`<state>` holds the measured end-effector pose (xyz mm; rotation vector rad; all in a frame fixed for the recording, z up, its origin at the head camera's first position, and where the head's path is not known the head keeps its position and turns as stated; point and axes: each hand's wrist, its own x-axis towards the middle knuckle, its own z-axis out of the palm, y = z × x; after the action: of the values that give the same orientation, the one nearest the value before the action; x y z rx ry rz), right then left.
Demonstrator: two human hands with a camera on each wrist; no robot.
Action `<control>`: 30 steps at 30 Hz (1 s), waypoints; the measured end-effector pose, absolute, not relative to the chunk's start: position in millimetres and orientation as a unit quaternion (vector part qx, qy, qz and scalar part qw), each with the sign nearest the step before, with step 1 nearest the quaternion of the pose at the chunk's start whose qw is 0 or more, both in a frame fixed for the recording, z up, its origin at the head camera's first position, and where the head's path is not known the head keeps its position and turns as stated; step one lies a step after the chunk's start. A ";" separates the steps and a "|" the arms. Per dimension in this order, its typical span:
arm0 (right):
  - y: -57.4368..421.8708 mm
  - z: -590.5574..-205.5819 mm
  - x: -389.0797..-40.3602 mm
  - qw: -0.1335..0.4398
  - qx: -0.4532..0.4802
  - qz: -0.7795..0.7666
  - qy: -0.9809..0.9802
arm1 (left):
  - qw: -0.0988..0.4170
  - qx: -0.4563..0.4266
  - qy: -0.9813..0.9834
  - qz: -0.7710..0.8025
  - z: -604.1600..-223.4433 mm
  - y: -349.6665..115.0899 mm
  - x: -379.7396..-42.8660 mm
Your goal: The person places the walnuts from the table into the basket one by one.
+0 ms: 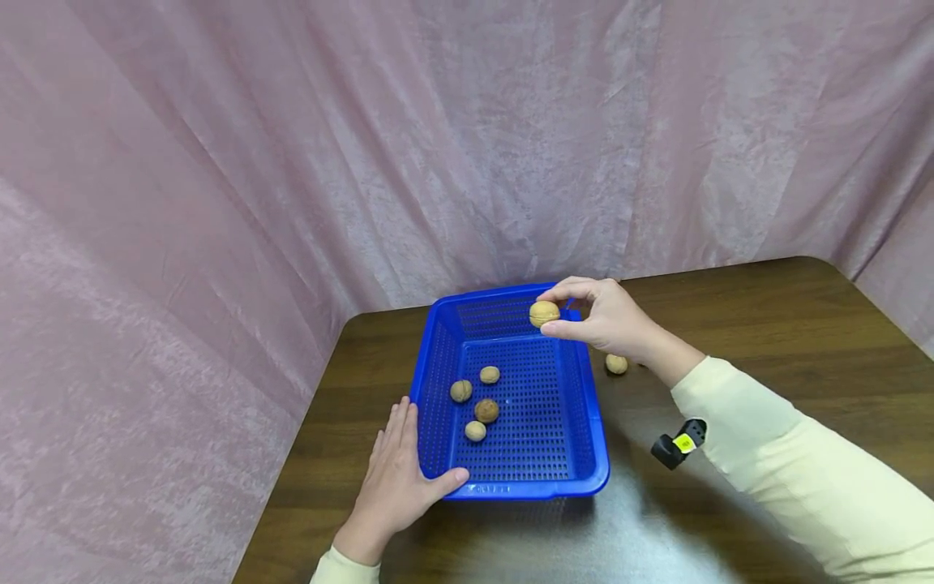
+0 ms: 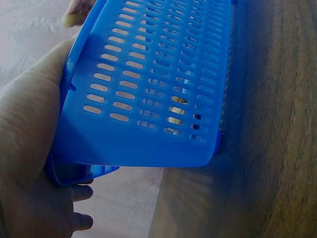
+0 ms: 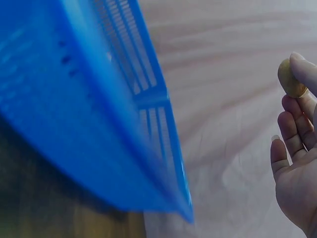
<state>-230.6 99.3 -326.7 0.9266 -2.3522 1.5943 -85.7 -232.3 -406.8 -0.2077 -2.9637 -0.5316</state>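
The work looks partway through: four walnuts (image 1: 461,391) lie loose on the floor of the basket (image 1: 525,489), toward its left side, one more is in hand, and at least one other walnut (image 1: 616,364) sits on the table (image 1: 766,324), just to the right of the basket and partly hidden by the forearm. Whether more are behind that arm, I cannot tell, so what is left may be only the held one and that outside one, or a few beyond. The right hand (image 1: 611,318) pinches its walnut (image 1: 544,313) between thumb and fingertips, the other fingers loosely spread; in the head view this walnut appears over the far right corner, and the right wrist view shows it apart from the basket. The left hand (image 1: 397,485) lies at the near left corner, fingers nearly straight along the outside and thumb over the near rim, probably steadying it. The held walnut is pale tan and rounded, with a seam across it and no crack on the side in view. Of those inside, one looks darker brown, one shows a clear seam, and two are paler and seemingly smaller
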 end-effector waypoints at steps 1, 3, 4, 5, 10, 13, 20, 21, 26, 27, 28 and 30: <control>91.8 -323.9 -231.5 0.071 0.317 0.533 -0.781 | 0.062 -0.068 -0.980 -0.176 -406.8 -232.4 -85.6; 76.9 -320.1 -234.9 0.062 0.331 0.534 -0.776 | 0.064 -0.068 -0.980 -0.176 -406.3 -232.8 -84.9; 69.4 -318.6 -237.0 0.057 0.337 0.532 -0.775 | 0.062 -0.067 -0.980 -0.177 -406.1 -233.0 -84.5; 62.2 -317.5 -239.2 0.051 0.341 0.532 -0.774 | 0.062 -0.067 -0.980 -0.177 -406.0 -233.2 -84.1; 29.4 -315.2 -249.9 0.010 0.341 0.529 -0.777 | 0.056 -0.065 -0.979 -0.183 -405.8 -233.6 -83.0; 13.9 -318.2 -255.5 -0.019 0.333 0.530 -0.780 | 0.054 -0.066 -0.979 -0.184 -406.3 -233.7 -82.5; -10.5 -343.6 -266.4 -0.074 0.300 0.509 -0.803 | 0.049 -0.071 -0.980 -0.179 -404.8 -234.2 -82.2; -13.2 -348.5 -267.2 -0.082 0.296 0.509 -0.804 | 0.050 -0.072 -0.980 -0.180 -404.6 -234.2 -82.0; -23.3 -370.7 -269.1 -0.114 0.277 0.491 -0.818 | 0.047 -0.072 -0.980 -0.181 -404.2 -235.2 -80.2; -24.7 -374.3 -269.2 -0.118 0.275 0.486 -0.821 | 0.047 -0.071 -0.980 -0.181 -404.2 -235.4 -79.8; -25.9 -377.1 -268.9 -0.120 0.273 0.479 -0.825 | 0.047 -0.071 -0.980 -0.182 -404.2 -235.7 -79.3; -27.8 -381.9 -268.4 -0.123 0.276 0.465 -0.832 | 0.049 -0.072 -0.979 -0.183 -404.4 -236.1 -78.7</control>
<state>-268.4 -27.8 -381.9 0.9423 -2.8406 1.5869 -78.7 -236.1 -404.4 -0.2185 -2.9839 -0.5569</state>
